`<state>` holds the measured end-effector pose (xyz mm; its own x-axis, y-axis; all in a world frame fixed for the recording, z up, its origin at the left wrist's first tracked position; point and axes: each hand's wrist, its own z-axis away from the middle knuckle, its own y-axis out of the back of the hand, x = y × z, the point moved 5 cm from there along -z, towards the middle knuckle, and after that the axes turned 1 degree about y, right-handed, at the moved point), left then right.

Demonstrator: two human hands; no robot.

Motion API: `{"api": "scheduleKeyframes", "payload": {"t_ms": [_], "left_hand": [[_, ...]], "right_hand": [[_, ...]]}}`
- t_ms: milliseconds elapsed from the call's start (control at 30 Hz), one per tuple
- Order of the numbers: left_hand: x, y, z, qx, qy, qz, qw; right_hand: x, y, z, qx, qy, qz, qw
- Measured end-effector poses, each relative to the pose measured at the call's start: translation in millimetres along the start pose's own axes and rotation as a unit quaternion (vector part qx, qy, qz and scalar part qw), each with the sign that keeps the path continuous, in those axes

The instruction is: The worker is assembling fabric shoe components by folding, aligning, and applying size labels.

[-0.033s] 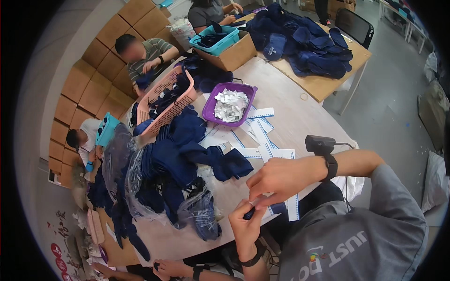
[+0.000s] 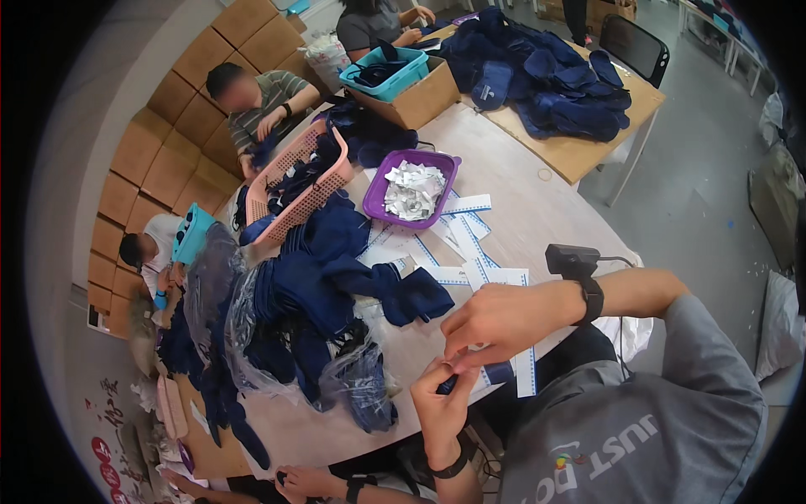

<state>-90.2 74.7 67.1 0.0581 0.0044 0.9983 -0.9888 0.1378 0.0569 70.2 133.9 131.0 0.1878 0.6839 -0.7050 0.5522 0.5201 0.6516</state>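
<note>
Your left hand (image 2: 438, 403) had a small dark fabric piece (image 2: 447, 384) pinched by thumb and fingers, just off the table's (image 2: 512, 168) near edge. Your right hand (image 2: 495, 323) met it at the fingertips; couldn't tell whether it had closed on anything. Best handling, my judgement: left pinch close to the working spot, fabric flat, right fingertips doing the fine work, wrists clear of the paper strips (image 2: 470, 239).

Materials: the navy pile (image 2: 315, 290) looked soft, folded, partly in crinkly clear plastic (image 2: 239, 315). Strips were flat, white, blue-marked. Purple basket (image 2: 375, 197) was smooth-walled, full of crumpled white bits (image 2: 413, 181); pink basket (image 2: 312, 193) was perforated.
</note>
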Motion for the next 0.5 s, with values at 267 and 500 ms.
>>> {"api": "scheduleKeyframes", "payload": {"t_ms": [267,500], "left_hand": [[25,-2,1,-0.036,-0.030,-0.096,0.994],[28,1,4,-0.032,-0.051,-0.091,0.994]], "right_hand": [[0,1,-8,-0.007,0.071,-0.070,0.995],[5,-6,-19,-0.063,0.073,-0.069,0.993]]}}
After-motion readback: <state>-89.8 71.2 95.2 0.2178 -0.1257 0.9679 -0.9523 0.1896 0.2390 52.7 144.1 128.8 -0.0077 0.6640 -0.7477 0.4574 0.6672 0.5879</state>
